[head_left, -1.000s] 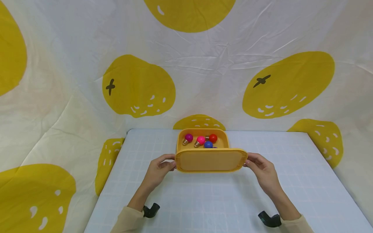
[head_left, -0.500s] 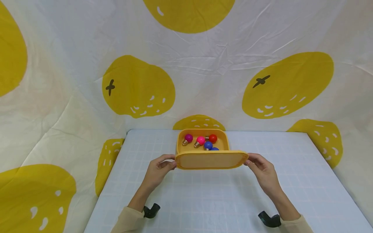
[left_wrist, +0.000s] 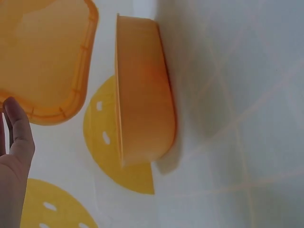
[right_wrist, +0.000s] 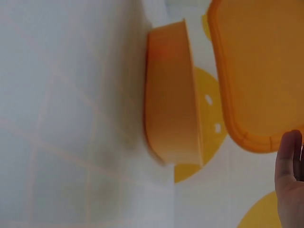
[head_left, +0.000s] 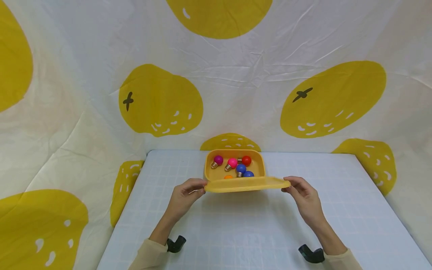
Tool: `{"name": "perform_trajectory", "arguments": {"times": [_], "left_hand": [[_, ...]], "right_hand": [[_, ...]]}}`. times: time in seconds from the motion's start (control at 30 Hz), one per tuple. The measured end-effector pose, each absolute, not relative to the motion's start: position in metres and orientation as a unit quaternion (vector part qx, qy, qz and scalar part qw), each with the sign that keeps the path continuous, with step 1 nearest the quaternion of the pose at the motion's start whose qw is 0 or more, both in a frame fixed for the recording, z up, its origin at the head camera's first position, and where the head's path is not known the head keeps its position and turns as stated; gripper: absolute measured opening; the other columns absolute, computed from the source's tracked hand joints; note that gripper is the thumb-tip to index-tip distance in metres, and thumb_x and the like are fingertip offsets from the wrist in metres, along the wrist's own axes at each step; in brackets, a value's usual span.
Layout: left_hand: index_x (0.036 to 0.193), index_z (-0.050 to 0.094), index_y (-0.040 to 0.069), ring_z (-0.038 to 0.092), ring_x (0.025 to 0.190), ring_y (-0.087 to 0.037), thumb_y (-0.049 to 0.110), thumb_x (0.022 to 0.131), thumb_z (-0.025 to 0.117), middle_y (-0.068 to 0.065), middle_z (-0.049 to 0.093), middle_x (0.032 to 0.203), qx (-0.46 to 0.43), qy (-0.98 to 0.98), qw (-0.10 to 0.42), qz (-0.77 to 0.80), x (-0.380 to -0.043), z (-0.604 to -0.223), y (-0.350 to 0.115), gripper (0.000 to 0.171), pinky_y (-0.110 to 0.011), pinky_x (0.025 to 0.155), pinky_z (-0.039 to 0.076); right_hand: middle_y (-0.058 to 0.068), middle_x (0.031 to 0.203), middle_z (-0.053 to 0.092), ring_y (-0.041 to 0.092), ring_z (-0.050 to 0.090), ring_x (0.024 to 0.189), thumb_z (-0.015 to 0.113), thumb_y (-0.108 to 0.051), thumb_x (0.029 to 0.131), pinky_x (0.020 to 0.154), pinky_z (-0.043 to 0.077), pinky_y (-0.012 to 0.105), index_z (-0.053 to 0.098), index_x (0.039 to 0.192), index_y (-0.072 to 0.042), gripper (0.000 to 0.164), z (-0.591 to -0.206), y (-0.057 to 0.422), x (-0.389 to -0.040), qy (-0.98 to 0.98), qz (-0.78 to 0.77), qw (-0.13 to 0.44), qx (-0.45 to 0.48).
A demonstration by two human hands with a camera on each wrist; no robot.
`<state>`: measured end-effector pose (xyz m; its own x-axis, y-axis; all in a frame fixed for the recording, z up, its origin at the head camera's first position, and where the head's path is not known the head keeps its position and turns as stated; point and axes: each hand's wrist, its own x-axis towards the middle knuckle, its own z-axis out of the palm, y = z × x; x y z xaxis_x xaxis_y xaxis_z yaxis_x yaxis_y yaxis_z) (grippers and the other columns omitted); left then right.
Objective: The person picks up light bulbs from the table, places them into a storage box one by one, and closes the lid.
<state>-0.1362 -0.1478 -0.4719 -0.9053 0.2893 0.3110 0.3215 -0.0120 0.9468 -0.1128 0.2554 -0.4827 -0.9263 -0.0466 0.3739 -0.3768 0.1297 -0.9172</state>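
A yellow plastic lid (head_left: 248, 184) is held up in front of a yellow box (head_left: 206, 165). My left hand (head_left: 186, 194) pinches the lid's left end between thumb and fingers; my right hand (head_left: 304, 195) pinches its right end. Seen from the head, the lid is nearly edge-on and overlaps the box's near side. Inside the box lie a purple bulb (head_left: 218, 160), a pink bulb (head_left: 232, 162), a red bulb (head_left: 246, 160), two blue bulbs (head_left: 241, 168) and part of an orange one (head_left: 228, 176). Both wrist views show the lid (left_wrist: 42, 52) apart from the box (right_wrist: 172, 95).
A pale checked cloth covers the table (head_left: 236, 232). The box stands near its far edge, before a white curtain (head_left: 236, 93) printed with yellow fruit. A black strap piece (head_left: 176, 244) sits at the left wrist, and another (head_left: 311, 254) at the right.
The lid has tilted from showing its broad face to lying nearly flat, its lower edge rising. More of the box's near part shows, with the second blue bulb and an orange one uncovered.
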Motion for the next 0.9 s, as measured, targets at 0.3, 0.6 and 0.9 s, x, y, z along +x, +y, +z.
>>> {"name": "perform_trajectory", "arguments": {"times": [0.3,0.6,0.9], "left_hand": [[0.112,0.071,-0.002,0.066,0.103,-0.023,0.006,0.098,0.064,-0.018,0.067,0.111,-0.21,-0.687,0.026,-0.695,-0.1375,-0.4752,-0.1473,0.017,-0.036,0.09,0.057],[0.111,0.07,-0.003,0.063,0.108,-0.025,-0.002,0.092,0.07,-0.021,0.064,0.117,-0.209,-0.677,0.045,-0.704,-0.1368,-0.4763,-0.1445,0.019,-0.034,0.09,0.057],[0.121,0.065,-0.004,0.063,0.109,-0.028,-0.002,0.09,0.073,-0.021,0.056,0.129,-0.163,-0.667,0.041,-0.726,-0.1361,-0.4754,-0.143,0.032,-0.034,0.09,0.057]], "right_hand": [[0.015,0.118,0.063,0.019,0.065,0.107,0.055,0.001,0.101,0.089,0.055,0.025,0.059,0.127,0.006,0.026,-0.4849,0.2558,-0.1136,-0.746,0.639,0.117,0.144],[0.017,0.117,0.063,0.019,0.065,0.103,0.051,-0.012,0.106,0.086,0.057,0.025,0.064,0.12,0.002,0.023,-0.4839,0.2528,-0.1134,-0.758,0.634,0.113,0.104],[0.018,0.112,0.064,0.018,0.067,0.099,0.059,-0.009,0.102,0.082,0.058,0.027,0.06,0.124,0.004,0.025,-0.4859,0.2498,-0.1132,-0.752,0.643,0.104,0.103]]}}
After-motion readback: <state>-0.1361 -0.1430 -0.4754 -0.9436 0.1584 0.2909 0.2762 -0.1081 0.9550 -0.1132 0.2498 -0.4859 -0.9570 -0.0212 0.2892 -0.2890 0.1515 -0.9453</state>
